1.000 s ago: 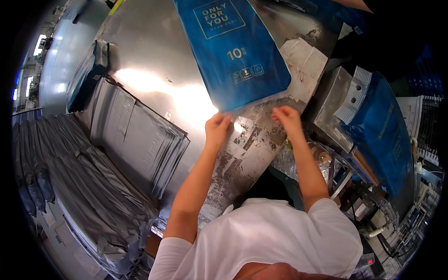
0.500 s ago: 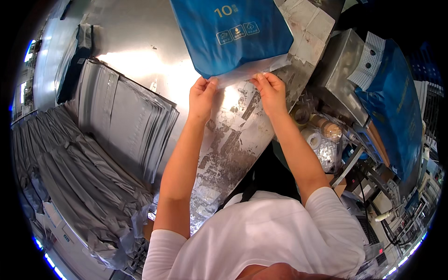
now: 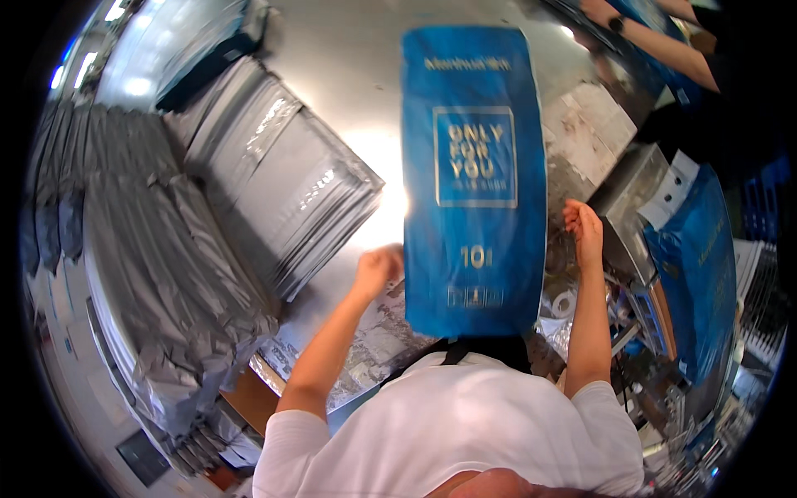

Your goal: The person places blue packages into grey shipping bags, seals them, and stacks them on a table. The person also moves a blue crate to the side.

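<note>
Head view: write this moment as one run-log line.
left hand: beside blue rectangular plastic bag, contact unclear | right hand: right of bag, apart | flat grey plastic bags: stacked left

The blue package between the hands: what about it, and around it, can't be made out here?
In the head view:
Blue package: its far side, hidden by its printed face.
Left hand: blur obscures whether its fingertips touch the package.
Co-worker's farther arm: cut off by the top edge.
</note>
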Tool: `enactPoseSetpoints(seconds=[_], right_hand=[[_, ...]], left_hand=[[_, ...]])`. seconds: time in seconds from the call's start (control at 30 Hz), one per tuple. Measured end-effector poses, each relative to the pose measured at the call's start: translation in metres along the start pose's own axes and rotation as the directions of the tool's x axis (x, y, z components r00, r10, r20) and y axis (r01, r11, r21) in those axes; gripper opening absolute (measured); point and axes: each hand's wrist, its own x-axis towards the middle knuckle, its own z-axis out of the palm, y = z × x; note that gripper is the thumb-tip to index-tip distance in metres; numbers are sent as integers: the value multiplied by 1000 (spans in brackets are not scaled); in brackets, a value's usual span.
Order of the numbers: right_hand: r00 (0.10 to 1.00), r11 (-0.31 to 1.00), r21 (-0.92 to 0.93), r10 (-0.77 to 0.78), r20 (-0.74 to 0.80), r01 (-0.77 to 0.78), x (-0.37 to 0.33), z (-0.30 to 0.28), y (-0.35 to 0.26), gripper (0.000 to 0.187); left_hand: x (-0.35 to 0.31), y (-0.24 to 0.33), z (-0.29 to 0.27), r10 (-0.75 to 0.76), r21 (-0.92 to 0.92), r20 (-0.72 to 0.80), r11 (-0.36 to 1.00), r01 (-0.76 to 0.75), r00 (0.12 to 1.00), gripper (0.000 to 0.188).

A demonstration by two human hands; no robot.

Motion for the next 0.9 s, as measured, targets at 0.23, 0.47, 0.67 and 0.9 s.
enactPoseSetpoints(seconds=[0.23, 0.47, 0.67, 0.9], right_hand=[[845, 750, 443, 286, 451, -491, -13, 98, 29, 54], [811, 907, 252, 144, 567, -337, -59, 234, -21, 56], [693, 944, 181, 66, 718, -277, -50, 357, -36, 61], [737, 936, -8, 282, 615, -352, 2, 267, -49, 60]], left_hand=[[-9, 35, 44, 407, -435, -69, 809, -395, 911, 85], [-126, 18, -27, 583, -173, -376, 719, -673, 720, 89], [-166, 7, -78, 459, -327, -596, 611, -721, 659, 85], [-129, 11, -57, 719, 245, -391, 683, -688, 574, 86]])
